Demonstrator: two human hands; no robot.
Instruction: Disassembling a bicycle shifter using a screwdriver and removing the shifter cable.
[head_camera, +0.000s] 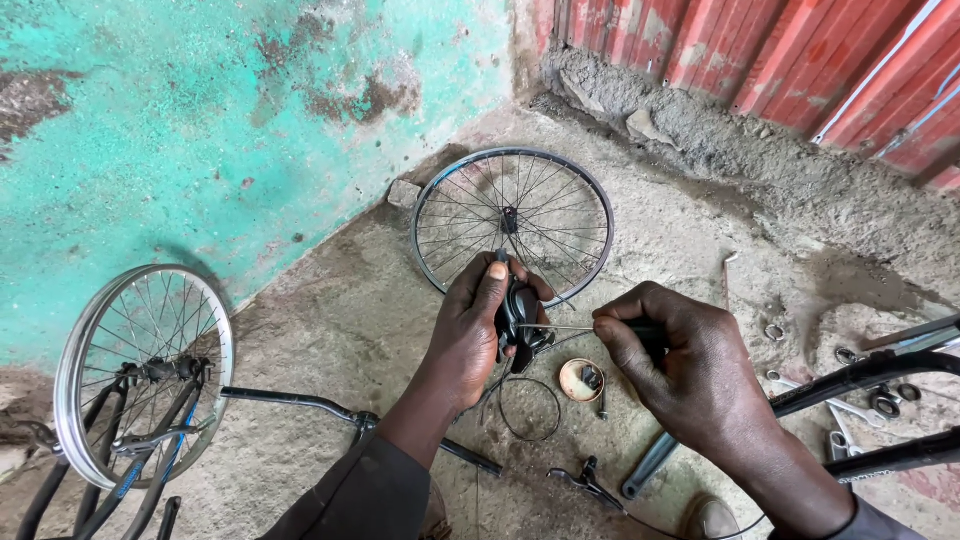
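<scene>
Your left hand (480, 320) closes its fingers (490, 285) around a black bicycle shifter (518, 318), held above the concrete floor (330, 330). Your right hand (680, 370), just right of it, grips a slim metal tool (560, 327) whose tip touches the shifter. Below your fingers lie a coiled cable (530, 410) and a small round cap (581, 380). Beyond them a bare spoked wheel (512, 222) rests flat; another wheel (140, 370) stands far to the left, near the turquoise wall (200, 120).

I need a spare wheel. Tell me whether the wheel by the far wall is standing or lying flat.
Lying flat. The bare wheel rests on the concrete floor at the turquoise wall's foot, hub up, its whole rim visible.
</scene>
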